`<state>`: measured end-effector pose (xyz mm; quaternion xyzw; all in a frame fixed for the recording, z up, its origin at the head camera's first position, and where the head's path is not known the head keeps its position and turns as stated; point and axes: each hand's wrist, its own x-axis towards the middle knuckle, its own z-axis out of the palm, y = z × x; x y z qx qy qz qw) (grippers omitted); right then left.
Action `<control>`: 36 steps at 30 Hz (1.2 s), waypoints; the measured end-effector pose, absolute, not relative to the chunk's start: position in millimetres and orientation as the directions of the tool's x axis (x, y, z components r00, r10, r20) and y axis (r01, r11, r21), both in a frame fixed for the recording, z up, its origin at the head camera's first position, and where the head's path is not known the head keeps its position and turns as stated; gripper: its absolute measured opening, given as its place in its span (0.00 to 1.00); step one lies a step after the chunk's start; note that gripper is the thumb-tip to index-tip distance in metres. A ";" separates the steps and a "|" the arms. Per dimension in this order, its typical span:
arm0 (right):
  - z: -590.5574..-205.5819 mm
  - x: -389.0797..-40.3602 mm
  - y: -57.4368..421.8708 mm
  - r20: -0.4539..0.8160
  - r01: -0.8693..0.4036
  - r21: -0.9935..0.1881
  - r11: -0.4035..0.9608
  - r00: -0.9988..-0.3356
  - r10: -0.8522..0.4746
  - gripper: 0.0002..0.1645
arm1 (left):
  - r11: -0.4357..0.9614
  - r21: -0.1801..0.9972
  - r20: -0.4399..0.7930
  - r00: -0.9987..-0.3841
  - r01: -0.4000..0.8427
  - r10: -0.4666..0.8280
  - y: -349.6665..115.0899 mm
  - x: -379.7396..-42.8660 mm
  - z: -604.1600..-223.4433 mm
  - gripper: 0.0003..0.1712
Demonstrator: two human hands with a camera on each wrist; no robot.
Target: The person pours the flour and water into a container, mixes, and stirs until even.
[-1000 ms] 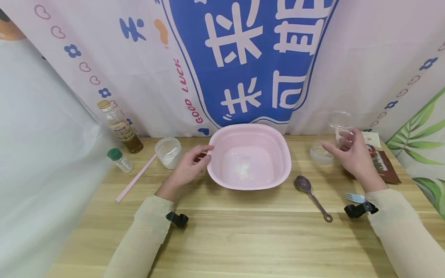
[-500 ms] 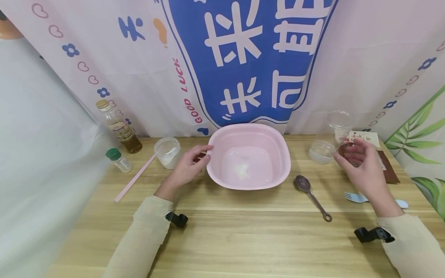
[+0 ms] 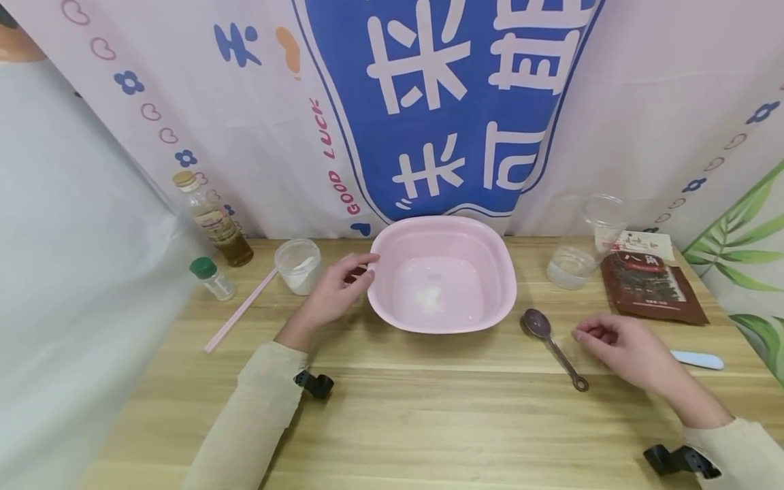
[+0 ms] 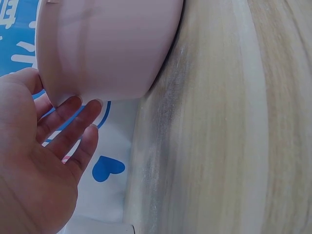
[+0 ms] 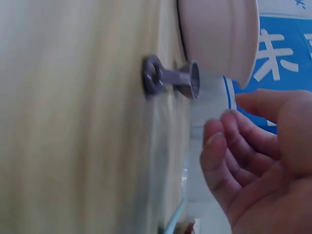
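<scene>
A pink basin (image 3: 442, 224) stands mid-table with a little white stuff on its bottom. My left hand (image 3: 333, 292) rests against its left side, fingers relaxed and holding nothing; the left wrist view has those fingers (image 4: 73, 131) lying beside the basin wall (image 4: 107, 48). My right hand (image 3: 618, 344) hovers low over the table just right of a dark metal spoon (image 3: 554, 348), fingers loosely curled and empty. In the right wrist view the spoon (image 5: 170, 78) lies a short way beyond the fingertips (image 5: 219, 141), with the basin (image 5: 219, 34) behind it.
Back right stand a tall clear cup (image 3: 603, 221), a small clear bowl (image 3: 569, 267) and a brown packet (image 3: 652, 286); a pale blue handle (image 3: 698, 359) lies beyond my right hand. At left are an oil bottle (image 3: 211, 221), a green-capped jar (image 3: 212, 278), a pink stick (image 3: 239, 312) and a cup of white powder (image 3: 298, 265).
My right hand has drawn back from the clear cups toward the table's front and now sits beside the spoon, uncovering the brown packet. The left hand has stayed on the basin.
</scene>
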<state>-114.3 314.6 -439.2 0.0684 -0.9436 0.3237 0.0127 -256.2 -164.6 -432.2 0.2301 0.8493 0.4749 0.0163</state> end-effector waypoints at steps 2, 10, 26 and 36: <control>-441.9 -109.6 312.9 0.005 -0.118 -0.620 0.776 -0.989 -0.147 0.07 | 0.445 0.814 0.187 -0.894 0.373 0.407 -162.7 -256.5 -432.8 0.24; -449.3 -100.5 309.6 -0.209 -0.039 -0.585 0.810 -0.958 -0.197 0.10 | 0.443 0.815 0.188 -0.894 0.373 0.407 -162.1 -257.7 -433.5 0.23; -451.8 -104.2 309.6 -0.258 -0.068 -0.610 0.790 -0.925 -0.278 0.10 | 0.444 0.822 0.174 -0.901 0.355 0.398 -161.5 -258.5 -433.0 0.24; -445.3 -103.2 310.9 -0.131 -0.108 -0.659 0.744 -0.958 -0.255 0.08 | 0.445 0.818 0.182 -0.898 0.364 0.401 -162.5 -256.9 -435.1 0.24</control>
